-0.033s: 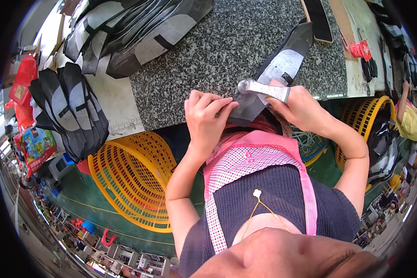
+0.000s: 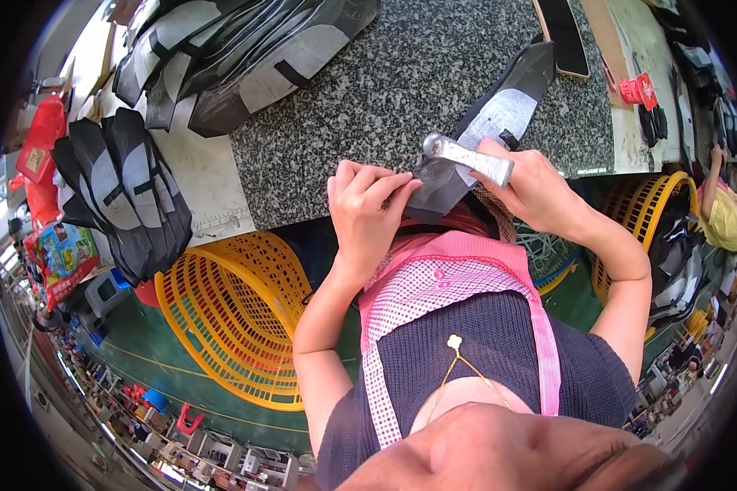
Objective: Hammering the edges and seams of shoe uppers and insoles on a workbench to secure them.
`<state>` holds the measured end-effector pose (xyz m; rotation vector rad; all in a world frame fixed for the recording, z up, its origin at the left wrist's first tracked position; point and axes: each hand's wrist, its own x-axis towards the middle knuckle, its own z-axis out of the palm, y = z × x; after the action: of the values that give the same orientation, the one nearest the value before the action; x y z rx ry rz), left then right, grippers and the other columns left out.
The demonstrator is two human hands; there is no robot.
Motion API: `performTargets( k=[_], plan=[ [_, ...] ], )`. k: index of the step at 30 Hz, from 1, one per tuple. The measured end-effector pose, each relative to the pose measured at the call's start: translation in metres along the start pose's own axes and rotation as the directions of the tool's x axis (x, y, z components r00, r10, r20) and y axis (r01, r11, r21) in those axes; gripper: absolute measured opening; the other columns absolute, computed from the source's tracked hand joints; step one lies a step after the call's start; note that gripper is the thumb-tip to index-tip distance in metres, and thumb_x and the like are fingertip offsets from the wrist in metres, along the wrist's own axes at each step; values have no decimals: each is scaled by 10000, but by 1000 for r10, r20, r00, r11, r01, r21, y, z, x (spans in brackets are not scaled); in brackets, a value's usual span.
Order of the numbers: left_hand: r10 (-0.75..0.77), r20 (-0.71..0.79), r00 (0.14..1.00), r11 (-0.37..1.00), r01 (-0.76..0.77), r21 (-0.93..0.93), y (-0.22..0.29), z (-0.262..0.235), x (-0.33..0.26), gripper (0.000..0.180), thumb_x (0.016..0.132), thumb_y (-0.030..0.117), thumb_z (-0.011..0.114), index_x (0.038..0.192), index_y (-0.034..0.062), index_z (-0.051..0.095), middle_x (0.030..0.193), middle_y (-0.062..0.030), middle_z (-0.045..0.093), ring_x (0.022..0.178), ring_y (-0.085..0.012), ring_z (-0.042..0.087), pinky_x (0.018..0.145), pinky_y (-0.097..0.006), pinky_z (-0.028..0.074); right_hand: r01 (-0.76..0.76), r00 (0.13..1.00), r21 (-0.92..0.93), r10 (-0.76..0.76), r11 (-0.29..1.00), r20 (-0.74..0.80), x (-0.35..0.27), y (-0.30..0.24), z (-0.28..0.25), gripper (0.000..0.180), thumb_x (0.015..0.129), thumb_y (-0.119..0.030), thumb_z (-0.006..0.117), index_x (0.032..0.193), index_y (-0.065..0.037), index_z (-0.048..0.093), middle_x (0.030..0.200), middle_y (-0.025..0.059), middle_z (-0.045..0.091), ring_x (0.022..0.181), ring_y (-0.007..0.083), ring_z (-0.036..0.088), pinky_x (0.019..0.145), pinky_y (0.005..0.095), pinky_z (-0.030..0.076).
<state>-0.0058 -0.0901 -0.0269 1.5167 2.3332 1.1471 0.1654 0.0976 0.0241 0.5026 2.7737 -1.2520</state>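
Note:
A long dark grey and black cut piece (image 2: 504, 102) with a silvery patch lies on the speckled granite slab (image 2: 385, 90), its near end hanging over the slab's front edge. My left hand (image 2: 368, 204) pinches that near end with its fingertips. My right hand (image 2: 536, 184) grips a small metal hammer (image 2: 467, 157) with a silver handle, its round head resting on the piece just right of my left fingers. The two hands are close together at the slab's edge.
Stacks of similar cut pieces lie at the back left (image 2: 237, 57) and on the white bench to the left (image 2: 123, 196). Yellow plastic baskets stand below at left (image 2: 229, 319) and right (image 2: 639, 213). A black board (image 2: 565, 37) and a red item (image 2: 637, 88) lie far right. Another person (image 2: 716, 204) sits at the right edge.

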Motion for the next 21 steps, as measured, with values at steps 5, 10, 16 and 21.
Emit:
performTargets(
  k=[5,10,16,21],
  plan=[
    [106,0,994,989,-106,99,7,-2,-3,127,756,116,825,861,98,757,832,12,674,809,-200,565,716,-353,431,63,998,105,-61,992,-26,-3,-7,2,211,877,-62,620,1045,-32,496,746,221,628,757,449,646,634,531,494],
    [283,95,954,893,-298,336,12,3,-8,129,801,113,697,907,39,695,839,-44,593,839,-223,546,696,-360,411,57,998,12,-57,998,-2,3,-5,1,202,864,-20,642,1027,-28,522,778,194,620,743,434,655,611,488,509],
    [340,115,933,798,-351,490,18,9,-9,121,814,91,677,893,0,669,776,-50,520,818,-224,537,647,-336,398,99,990,-104,-87,990,111,7,0,7,223,894,-73,625,1070,-45,492,777,205,664,751,422,677,624,514,531],
    [325,111,939,853,-342,394,17,5,-13,157,828,97,679,937,-17,681,835,-69,566,832,-216,553,668,-332,428,101,994,47,-102,994,24,2,-4,7,173,902,-72,651,1013,-26,527,757,205,612,740,438,650,599,493,501]
  ],
)
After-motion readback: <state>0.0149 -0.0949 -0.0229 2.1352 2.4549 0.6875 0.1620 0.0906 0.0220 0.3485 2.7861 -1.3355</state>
